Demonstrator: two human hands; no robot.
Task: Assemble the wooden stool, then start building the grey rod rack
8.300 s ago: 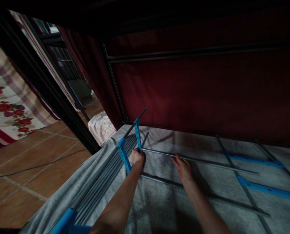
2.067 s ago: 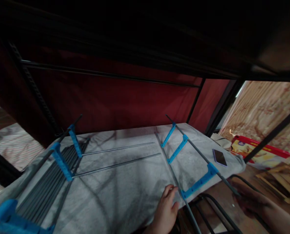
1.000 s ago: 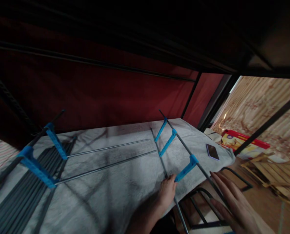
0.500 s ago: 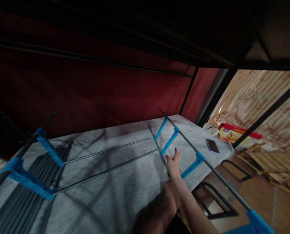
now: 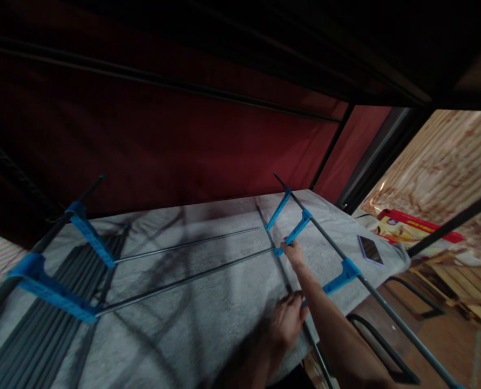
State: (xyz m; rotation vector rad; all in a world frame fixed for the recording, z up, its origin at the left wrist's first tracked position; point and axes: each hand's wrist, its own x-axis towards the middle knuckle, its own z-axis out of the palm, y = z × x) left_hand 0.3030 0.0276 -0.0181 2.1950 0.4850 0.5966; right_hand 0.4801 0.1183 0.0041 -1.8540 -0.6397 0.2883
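A frame of grey metal tubes and blue plastic brackets lies across the grey bedding. My right hand (image 5: 292, 254) is closed around the lower part of a blue bracket (image 5: 299, 227), where a cross tube (image 5: 191, 281) meets the lower side tube (image 5: 281, 267). Nearer me, my left hand (image 5: 288, 320) has its fingers curled over that side tube, close to the lower end of another blue bracket (image 5: 341, 276); my forearm partly covers this bracket. At the left, two blue brackets (image 5: 58, 294) hold the other ends of the cross tubes.
Several loose grey tubes (image 5: 58, 308) lie side by side at the left. A phone (image 5: 370, 250) rests on the bedding's right side. Beyond are a red and yellow box (image 5: 414, 229) and wooden slats (image 5: 462, 278). Dark bars of a bed frame (image 5: 333, 146) stand around.
My right hand has moved forward from an open pose and closed on the blue bracket. My left hand has come out from beneath the right forearm onto the side tube. The view has shifted.
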